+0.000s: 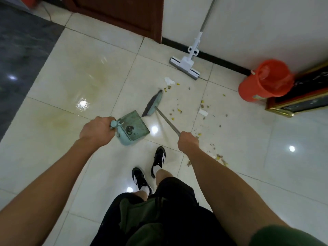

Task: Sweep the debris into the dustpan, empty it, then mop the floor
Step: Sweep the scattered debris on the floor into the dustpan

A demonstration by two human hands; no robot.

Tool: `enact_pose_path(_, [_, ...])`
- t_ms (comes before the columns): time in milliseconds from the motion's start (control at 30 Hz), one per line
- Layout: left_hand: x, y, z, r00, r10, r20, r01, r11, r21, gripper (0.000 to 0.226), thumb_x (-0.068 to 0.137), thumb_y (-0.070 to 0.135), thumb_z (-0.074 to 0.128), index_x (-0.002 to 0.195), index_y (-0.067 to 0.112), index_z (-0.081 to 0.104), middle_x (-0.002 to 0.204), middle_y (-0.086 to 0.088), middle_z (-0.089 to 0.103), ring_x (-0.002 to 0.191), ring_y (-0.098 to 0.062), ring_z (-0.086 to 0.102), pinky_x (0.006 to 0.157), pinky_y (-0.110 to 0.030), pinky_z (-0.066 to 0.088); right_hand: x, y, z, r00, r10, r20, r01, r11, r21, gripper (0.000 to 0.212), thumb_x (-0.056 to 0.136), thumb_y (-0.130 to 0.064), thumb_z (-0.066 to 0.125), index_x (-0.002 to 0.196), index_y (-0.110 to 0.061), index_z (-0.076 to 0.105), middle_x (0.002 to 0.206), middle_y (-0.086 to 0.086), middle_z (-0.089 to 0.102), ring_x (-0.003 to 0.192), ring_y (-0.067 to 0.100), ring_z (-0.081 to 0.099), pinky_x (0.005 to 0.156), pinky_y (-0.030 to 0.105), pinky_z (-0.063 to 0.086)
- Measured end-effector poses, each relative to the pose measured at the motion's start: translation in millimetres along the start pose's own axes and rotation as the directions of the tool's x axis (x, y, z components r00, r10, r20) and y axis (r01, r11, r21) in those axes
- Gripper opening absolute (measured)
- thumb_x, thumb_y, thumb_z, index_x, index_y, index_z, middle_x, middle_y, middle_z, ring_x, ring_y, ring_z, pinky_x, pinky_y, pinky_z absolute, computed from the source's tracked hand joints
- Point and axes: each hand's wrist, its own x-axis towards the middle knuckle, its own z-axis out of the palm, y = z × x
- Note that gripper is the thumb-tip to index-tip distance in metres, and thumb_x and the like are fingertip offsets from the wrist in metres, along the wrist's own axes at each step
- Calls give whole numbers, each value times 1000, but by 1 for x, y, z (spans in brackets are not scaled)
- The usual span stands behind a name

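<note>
Sweeping under way on a glossy tiled floor (62, 157), dustpan at left, broom at right.
From left: the left hand (96, 129) curls tight around the handle of the teal dustpan (132, 127), a dark clump inside; the broom (153, 103) rests bristles-down just beyond, its metal handle gripped in the right hand (188, 142); debris (204, 110) lies scattered right of the broom; a mop (186, 65) leans on the wall beside a red bin (266, 80).

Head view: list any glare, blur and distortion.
Head view: ceiling-light glare spots dot the glossy floor, one beside the dustpan; the broom handle shows motion blur; wide-angle distortion bends the tile lines and the mop pole.
</note>
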Motion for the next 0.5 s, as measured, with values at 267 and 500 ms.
enact_pose_path(267, [-19,41,4,978,208,-31,-207,977,49,7,93,30,55,92,32,61,81,-5,56,76,-34,59,66,-33,46,-71,77,62,964,262,54,-268,944,194,26,98,-11,49,124,-11,54,99,4,59,97,24,65,71,33,49])
enact_pose_path(500, [-43,75,18,933,360,-2,-357,926,125,9,91,26,55,91,32,63,85,-5,60,75,-31,58,66,-33,45,-146,116,130,911,404,84,-410,861,302,31,98,-12,48,129,-9,53,118,9,60,107,27,64,79,36,52])
